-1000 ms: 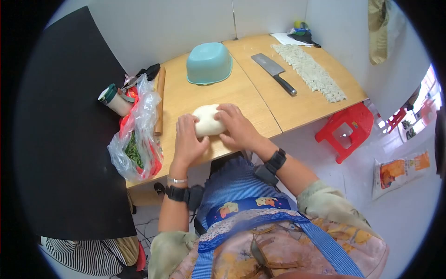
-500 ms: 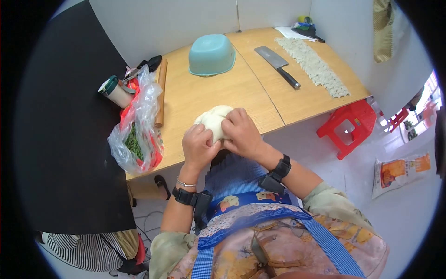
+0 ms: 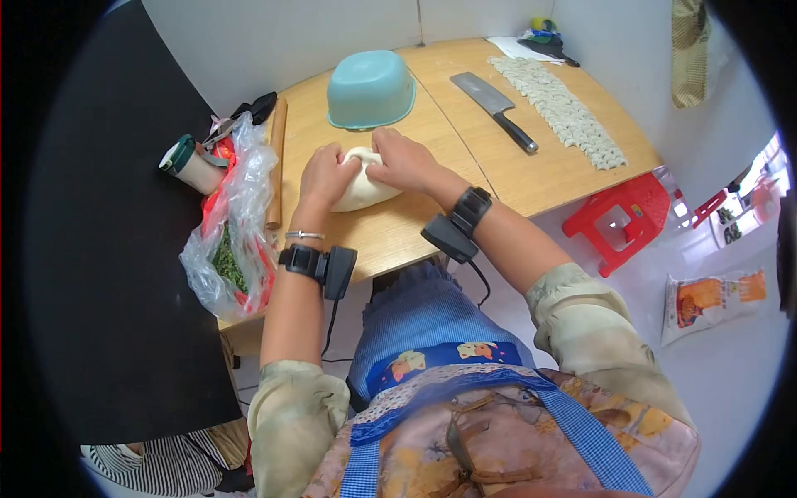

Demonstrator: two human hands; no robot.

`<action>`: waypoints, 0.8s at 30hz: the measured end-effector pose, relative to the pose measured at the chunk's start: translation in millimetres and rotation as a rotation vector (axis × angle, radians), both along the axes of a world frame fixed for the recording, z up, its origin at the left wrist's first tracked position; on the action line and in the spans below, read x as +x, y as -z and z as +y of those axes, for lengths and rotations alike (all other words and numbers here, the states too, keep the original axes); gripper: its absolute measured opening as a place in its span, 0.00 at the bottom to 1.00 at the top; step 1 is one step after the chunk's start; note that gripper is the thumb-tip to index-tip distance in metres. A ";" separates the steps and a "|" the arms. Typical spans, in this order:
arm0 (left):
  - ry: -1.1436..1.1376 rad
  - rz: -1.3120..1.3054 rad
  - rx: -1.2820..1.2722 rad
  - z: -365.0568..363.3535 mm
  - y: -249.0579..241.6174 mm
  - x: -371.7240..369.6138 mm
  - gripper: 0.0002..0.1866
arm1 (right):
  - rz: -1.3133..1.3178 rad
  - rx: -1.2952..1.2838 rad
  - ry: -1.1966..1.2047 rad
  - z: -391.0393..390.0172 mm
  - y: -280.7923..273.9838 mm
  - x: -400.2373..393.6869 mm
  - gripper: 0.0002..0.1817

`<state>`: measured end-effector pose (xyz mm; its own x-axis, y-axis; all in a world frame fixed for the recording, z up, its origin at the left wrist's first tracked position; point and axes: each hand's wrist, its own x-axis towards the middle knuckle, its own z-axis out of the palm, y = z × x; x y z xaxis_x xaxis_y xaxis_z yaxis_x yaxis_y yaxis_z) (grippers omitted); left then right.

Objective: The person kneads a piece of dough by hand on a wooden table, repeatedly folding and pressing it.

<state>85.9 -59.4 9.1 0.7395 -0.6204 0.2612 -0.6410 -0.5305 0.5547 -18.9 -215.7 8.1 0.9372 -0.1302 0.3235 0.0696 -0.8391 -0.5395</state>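
Note:
A smooth white lump of dough point(image 3: 363, 192) rests on the wooden table, in front of the upturned blue basin point(image 3: 371, 90). My left hand point(image 3: 327, 176) grips its left side, thumb pressed into the top. On the other side, my right hand point(image 3: 404, 160) has its fingers curled over the far edge and its thumb on the dough. Between the two thumbs the surface is creased. Both wrists carry black strapped devices, and part of the dough is hidden under the fingers.
A cleaver point(image 3: 496, 112) and a long strip of pleated dough pieces point(image 3: 560, 112) lie at the right. Along the left edge are a rolling pin point(image 3: 277, 166), a plastic bag with chopped greens point(image 3: 228, 261) and a cup point(image 3: 193, 166). A red stool point(image 3: 618, 220) stands on the floor.
Both hands have moved forward, away from my body, with the dough. It was at the table's near edge and now sits further in on the tabletop, the arms more stretched.

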 end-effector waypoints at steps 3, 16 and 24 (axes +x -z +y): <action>-0.148 -0.138 0.016 -8.5 5.3 10.6 0.18 | 0.066 0.032 0.111 1.7 -2.8 12.1 0.27; 0.272 0.147 -0.206 42.2 25.3 -30.8 0.26 | -0.089 -0.012 -0.032 15.1 25.3 -40.3 0.28; 0.210 -0.188 -0.280 60.1 2.9 -119.2 0.24 | -0.437 0.176 -0.070 42.7 26.9 -107.8 0.30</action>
